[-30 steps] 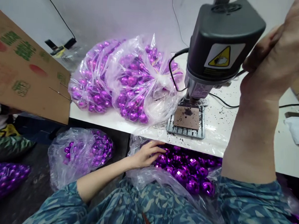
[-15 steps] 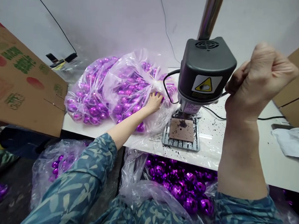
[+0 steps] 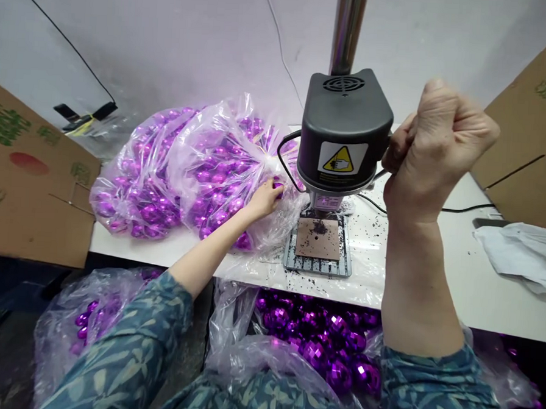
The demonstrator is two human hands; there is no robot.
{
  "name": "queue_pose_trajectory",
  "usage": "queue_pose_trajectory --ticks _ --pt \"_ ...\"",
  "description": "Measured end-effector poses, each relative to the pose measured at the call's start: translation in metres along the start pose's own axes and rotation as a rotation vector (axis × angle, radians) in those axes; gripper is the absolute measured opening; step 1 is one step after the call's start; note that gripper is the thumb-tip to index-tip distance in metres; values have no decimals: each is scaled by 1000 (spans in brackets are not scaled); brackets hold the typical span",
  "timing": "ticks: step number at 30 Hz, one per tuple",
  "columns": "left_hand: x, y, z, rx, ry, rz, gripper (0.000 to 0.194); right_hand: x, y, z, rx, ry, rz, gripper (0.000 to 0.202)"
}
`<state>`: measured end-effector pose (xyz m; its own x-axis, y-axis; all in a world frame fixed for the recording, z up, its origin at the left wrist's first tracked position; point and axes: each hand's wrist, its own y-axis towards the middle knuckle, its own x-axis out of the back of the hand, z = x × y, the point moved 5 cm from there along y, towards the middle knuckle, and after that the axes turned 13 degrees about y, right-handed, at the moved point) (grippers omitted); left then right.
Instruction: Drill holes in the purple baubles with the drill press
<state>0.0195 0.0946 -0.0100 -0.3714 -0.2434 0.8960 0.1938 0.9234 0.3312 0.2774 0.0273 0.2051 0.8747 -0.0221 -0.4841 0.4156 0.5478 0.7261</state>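
Observation:
My left hand [image 3: 265, 199] has its fingers closed on a small purple ball [image 3: 278, 189], beside the gathered mouth of a clear bag of purple balls [image 3: 220, 171]. Raised at the right of a black drill press [image 3: 345, 123], my right hand [image 3: 441, 140] is closed in a fist; what its fingers wrap round is mostly hidden behind the hand and machine. Beneath the drill head, a brown square plate [image 3: 317, 238] with a small hole and dark shavings sits on the slotted metal base [image 3: 343, 266].
Larger faceted purple balls [image 3: 315, 353] lie in plastic below the table edge. Another bag of balls [image 3: 140, 173] stands at the left, near a cardboard box [image 3: 36, 186]. White cloth [image 3: 522, 251] lies at the right, before a second box [image 3: 533, 120].
The view has shifted, moving the machine and bags leftward in the picture. My left hand has drawn slightly back from the bag's mouth, with a ball now showing at its fingers.

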Motion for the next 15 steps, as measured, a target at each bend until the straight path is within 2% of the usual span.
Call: queue_pose_trajectory --ticks 1,2,4,6,8,11,15 --pt "11 -15 -4 28 -50 18 27 0 0 0 2 -2 6 62" --pt "22 -30 -7 102 -207 21 34 1 -1 0 5 -3 5 63" --pt "41 -59 -15 271 -668 23 44 1 -1 1 12 2 0 63" --pt "51 -81 -30 403 -1123 49 42 0 0 2 10 17 -14 60" --pt "53 -94 -46 490 -1431 83 35 -1 0 2 -2 17 -32 57" --pt "44 -102 -62 570 -1606 124 29 -2 1 2 -18 3 -56 58" --pt "17 -106 -72 595 -1601 180 36 -2 2 -2 -44 21 -70 59"
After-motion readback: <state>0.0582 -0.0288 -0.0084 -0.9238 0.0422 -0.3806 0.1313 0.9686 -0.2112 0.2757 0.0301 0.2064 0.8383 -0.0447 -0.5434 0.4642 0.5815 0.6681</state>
